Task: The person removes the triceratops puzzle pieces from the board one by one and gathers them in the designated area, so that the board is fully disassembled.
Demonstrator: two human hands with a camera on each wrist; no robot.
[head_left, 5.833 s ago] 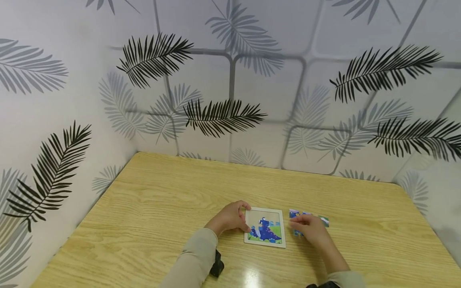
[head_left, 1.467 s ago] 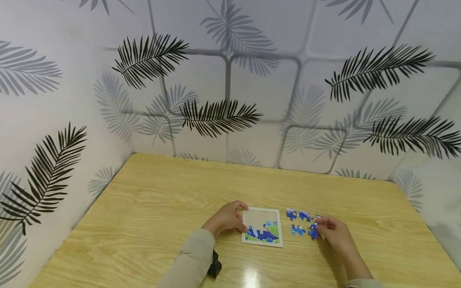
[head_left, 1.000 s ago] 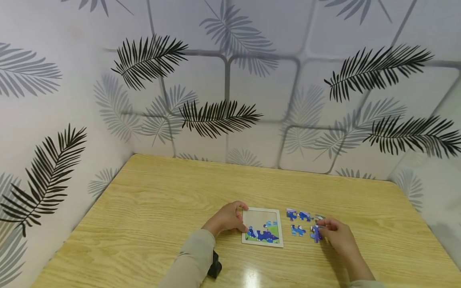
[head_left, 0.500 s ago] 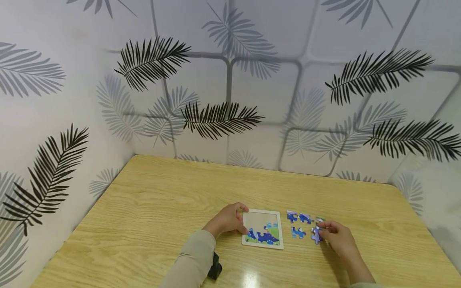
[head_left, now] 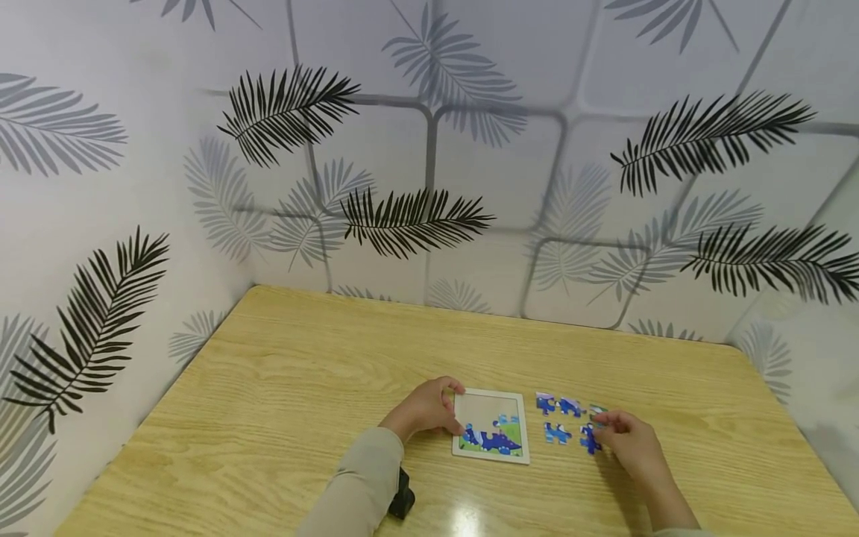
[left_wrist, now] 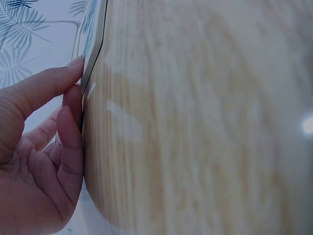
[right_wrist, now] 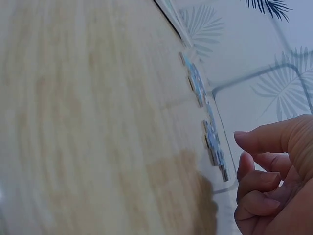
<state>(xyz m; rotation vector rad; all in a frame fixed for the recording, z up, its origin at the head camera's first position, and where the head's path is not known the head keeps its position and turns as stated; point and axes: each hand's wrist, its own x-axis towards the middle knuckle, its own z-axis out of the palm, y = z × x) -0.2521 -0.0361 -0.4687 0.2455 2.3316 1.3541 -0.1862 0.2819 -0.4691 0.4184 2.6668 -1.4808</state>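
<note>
The puzzle tray [head_left: 479, 409] on the worktop [head_left: 322, 358] is filled only along its lower part, the left hand [head_left: 428, 409] gripping its left edge, the right hand [head_left: 629, 441] loosely curled, unpinched, at loose pieces [head_left: 556, 433] yet to be fitted.

The table [head_left: 302, 373] has yellow-brown streaky wood grain, and the pale wall [head_left: 496, 164] carries black and grey leaves over rounded grey lines. A cream frame [head_left: 478, 409] holds a picture [head_left: 496, 441] in blue and green, while the loose pieces [head_left: 557, 432] show blue with white and lilac touches. The sleeve [head_left: 365, 473] is plain beige.
</note>
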